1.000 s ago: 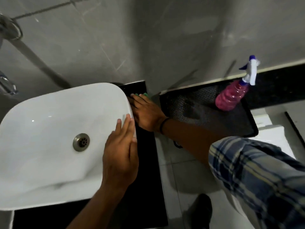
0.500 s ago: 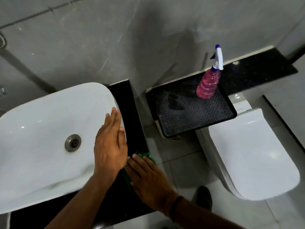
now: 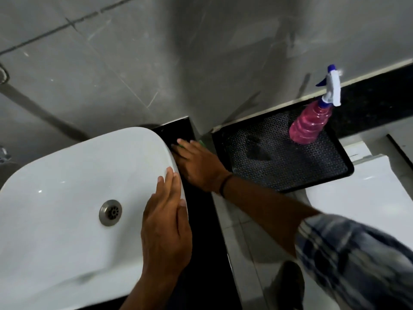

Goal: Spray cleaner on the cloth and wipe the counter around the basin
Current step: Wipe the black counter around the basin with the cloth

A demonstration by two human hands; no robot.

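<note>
A white basin (image 3: pixel 67 198) sits on a narrow black counter (image 3: pixel 201 231). My left hand (image 3: pixel 166 229) lies flat on the basin's right rim, fingers together, holding nothing. My right hand (image 3: pixel 199 163) presses a green cloth (image 3: pixel 202 142) onto the far end of the counter strip, right of the basin; only a sliver of cloth shows past the fingers. The spray bottle (image 3: pixel 310 124), pink liquid with a white and blue trigger head, stands upright on a black tray (image 3: pixel 279 171) to the right, apart from both hands.
A grey tiled wall rises behind the basin. A white toilet lid (image 3: pixel 368 198) lies under the tray's right end. The steel drain (image 3: pixel 110 212) sits in the basin's middle. Grey floor tiles and my dark shoe (image 3: pixel 288 285) show below.
My right hand has slid the cloth from the near end of the counter strip back to its far end by the wall. The left hand stays on the basin rim.
</note>
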